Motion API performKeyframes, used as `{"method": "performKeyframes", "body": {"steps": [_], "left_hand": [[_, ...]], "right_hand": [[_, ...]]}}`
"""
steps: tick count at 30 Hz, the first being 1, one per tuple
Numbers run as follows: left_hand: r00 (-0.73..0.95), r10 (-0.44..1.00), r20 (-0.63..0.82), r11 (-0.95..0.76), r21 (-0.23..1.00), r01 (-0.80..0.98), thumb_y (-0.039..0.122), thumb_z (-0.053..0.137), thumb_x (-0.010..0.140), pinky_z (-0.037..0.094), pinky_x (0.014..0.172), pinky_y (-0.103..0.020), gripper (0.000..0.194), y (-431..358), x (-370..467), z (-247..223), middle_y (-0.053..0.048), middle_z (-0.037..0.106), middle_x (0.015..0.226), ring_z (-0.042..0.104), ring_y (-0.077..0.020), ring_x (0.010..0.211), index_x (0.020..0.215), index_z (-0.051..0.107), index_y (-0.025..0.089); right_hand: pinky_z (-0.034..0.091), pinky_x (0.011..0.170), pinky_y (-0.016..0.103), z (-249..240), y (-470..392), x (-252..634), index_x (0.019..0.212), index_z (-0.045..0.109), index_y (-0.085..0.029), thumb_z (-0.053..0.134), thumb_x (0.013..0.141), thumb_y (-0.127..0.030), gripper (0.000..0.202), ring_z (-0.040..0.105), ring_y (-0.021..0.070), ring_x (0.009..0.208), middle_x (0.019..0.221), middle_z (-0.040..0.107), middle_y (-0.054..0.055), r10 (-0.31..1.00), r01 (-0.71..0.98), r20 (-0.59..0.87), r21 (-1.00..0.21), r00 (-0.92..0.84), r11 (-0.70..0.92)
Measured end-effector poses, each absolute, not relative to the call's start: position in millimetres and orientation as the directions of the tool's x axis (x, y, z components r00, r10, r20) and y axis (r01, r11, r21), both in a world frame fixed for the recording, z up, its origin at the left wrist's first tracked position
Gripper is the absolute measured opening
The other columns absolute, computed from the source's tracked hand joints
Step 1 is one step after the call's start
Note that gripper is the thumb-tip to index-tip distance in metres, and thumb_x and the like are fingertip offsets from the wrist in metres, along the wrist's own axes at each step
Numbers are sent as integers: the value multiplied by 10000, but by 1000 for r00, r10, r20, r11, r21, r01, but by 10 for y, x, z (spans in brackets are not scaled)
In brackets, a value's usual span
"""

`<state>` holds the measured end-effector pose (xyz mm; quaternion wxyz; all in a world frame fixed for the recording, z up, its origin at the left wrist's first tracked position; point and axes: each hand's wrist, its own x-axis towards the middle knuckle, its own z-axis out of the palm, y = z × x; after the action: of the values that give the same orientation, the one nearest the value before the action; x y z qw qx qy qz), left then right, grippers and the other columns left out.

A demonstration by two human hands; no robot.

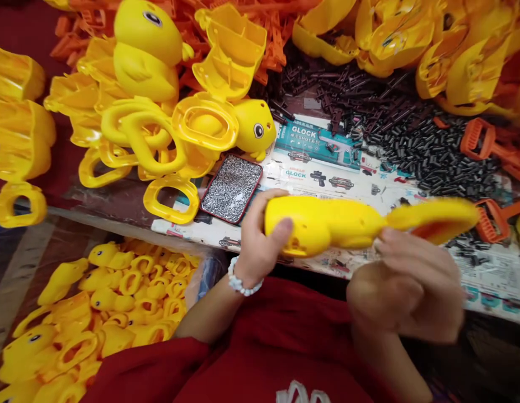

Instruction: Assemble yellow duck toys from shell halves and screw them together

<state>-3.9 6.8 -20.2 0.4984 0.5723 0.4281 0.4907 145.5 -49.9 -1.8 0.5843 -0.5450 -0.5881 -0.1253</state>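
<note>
The yellow duck-shaped piece (327,224) lies sideways right of the frame's centre. The left hand (260,238) is closed around its left end; the right hand (411,280), blurred, seems to pinch its lower edge near the loop. Left of it sits the tray of small metal parts (232,188); black pieces (431,151) spread across the upper right.

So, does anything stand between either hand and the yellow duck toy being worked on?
Nothing visible does. The left hand grips the wide end of the yellow duck toy directly; the right hand, though blurred, appears to meet its narrower part. The tray of small metal pieces sits off to the side.
</note>
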Motion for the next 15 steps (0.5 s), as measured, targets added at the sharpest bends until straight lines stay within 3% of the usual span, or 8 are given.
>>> {"method": "performKeyframes", "body": {"steps": [2, 5, 7, 10, 12, 15], "left_hand": [[28, 998, -54, 58, 982, -182, 610, 292, 907, 571, 730, -366, 525, 83, 23, -204, -103, 672, 1009, 666, -240, 949, 1101, 544, 192], [-10, 970, -243, 227, 919, -321, 534, 106, 938, 591, 725, -378, 570, 12, 149, -195, -89, 700, 1009, 665, -240, 1015, 1174, 518, 219], [-11, 959, -282, 261, 901, -345, 512, 73, 933, 595, 769, -379, 584, -71, 220, -196, -73, 704, 1017, 660, -229, 1043, 1208, 506, 233], [14, 967, -256, 242, 890, -387, 527, 58, 930, 591, 817, -382, 609, -176, 238, -226, -68, 707, 1010, 660, -226, 1048, 1214, 508, 232], [90, 984, -155, 177, 911, -373, 591, 115, 921, 590, 802, -381, 614, -215, 176, -272, -78, 704, 1008, 668, -235, 1019, 1211, 514, 225], [245, 969, 23, 56, 949, -311, 792, 419, 738, 584, 751, -374, 735, -234, 15, -346, -99, 700, 986, 672, -272, 962, 1175, 544, 214]], "right_hand": [[428, 654, 239, -83, -502, 1352, 759, 409, -128, 396, 1021, -419, 393, 516, 132, 702, 694, 456, 15, 426, 753, 842, -509, 332, 418], [346, 571, 222, -171, -498, 1184, 845, 475, -114, 424, 1012, -503, 426, 460, 121, 645, 732, 463, 34, 674, 707, 688, -617, 269, 347], [287, 540, 231, -214, -470, 1119, 797, 447, -118, 417, 1020, -427, 382, 414, 114, 609, 712, 440, 31, 713, 714, 666, -607, 219, 348], [212, 549, 252, -233, -426, 1143, 708, 349, -133, 381, 1005, -264, 326, 346, 108, 589, 650, 366, 12, 659, 721, 734, -546, 166, 427], [217, 553, 251, -206, -433, 1217, 697, 341, -132, 376, 982, -211, 298, 345, 102, 586, 644, 362, 8, 660, 693, 741, -541, 124, 477], [242, 542, 232, -133, -498, 1340, 694, 353, -130, 349, 986, -224, 307, 359, 91, 575, 649, 377, 8, 710, 636, 701, -579, 69, 510]]}}
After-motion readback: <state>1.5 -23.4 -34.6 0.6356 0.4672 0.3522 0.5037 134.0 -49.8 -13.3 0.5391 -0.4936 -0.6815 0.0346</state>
